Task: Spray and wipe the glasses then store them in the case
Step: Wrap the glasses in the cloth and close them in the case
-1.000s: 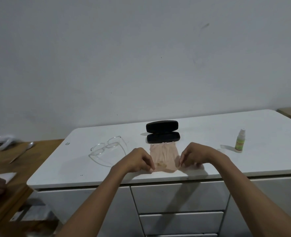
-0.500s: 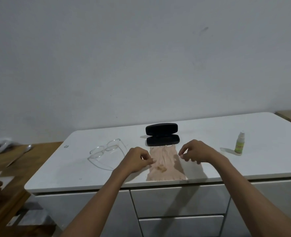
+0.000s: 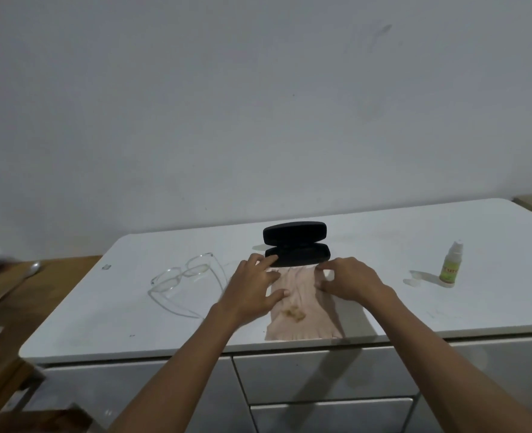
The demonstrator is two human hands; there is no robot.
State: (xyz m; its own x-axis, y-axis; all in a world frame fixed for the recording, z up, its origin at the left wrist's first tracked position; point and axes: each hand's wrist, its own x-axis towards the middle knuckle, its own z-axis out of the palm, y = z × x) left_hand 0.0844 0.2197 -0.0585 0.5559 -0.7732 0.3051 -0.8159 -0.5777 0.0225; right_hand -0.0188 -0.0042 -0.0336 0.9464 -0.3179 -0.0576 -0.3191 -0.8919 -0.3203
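Both hands, left hand (image 3: 252, 292) and right hand (image 3: 349, 281), rest loosely spread and empty on the pink cloth (image 3: 302, 310) at lower centre, whose long axis runs toward the open case (image 3: 296, 245) touching the left fingertips, while the glasses (image 3: 185, 281) lie just left.

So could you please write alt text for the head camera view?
Two bare hands, left and right, flatten a pink cloth on a white counter, just before an open black case. Clear glasses lie left; a spray bottle stands right.

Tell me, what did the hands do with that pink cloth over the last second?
Both hands slid away from the person along the cloth, from its near edge to its far end by the case. The left hand and right hand now rest there, spreading it flat. The glasses, spray bottle and open case stayed put.
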